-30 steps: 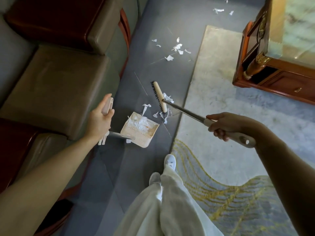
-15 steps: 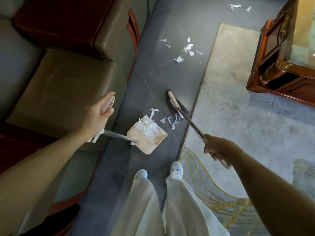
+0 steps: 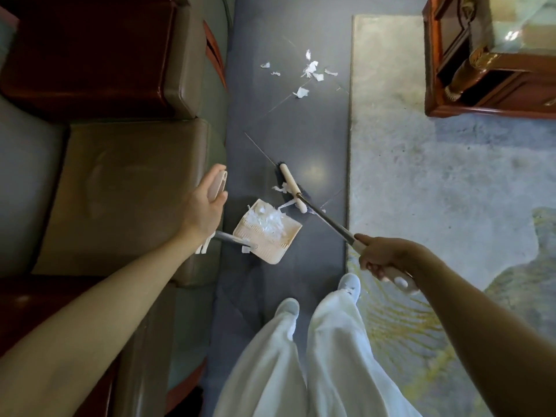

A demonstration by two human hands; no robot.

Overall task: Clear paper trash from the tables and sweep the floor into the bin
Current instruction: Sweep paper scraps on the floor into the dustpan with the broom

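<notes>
My left hand (image 3: 204, 209) grips the cream handle of a long-handled dustpan (image 3: 264, 236) that rests on the grey floor and holds a heap of white paper scraps. My right hand (image 3: 383, 255) grips the broom handle. The broom's cream head (image 3: 292, 188) lies on the floor just beyond the dustpan's mouth, with a few paper scraps (image 3: 280, 188) against it. More torn paper (image 3: 310, 72) lies scattered on the floor further ahead.
A brown leather sofa (image 3: 120, 191) runs along the left. A pale patterned rug (image 3: 436, 191) covers the floor on the right, and a red wooden table (image 3: 481, 85) with a glass top stands at the far right. My white trousers and shoes (image 3: 301, 326) are below.
The broom head has swept left toward the dustpan, pushing scraps closer to its mouth. My view has shifted forward, and both hands keep their grips.
</notes>
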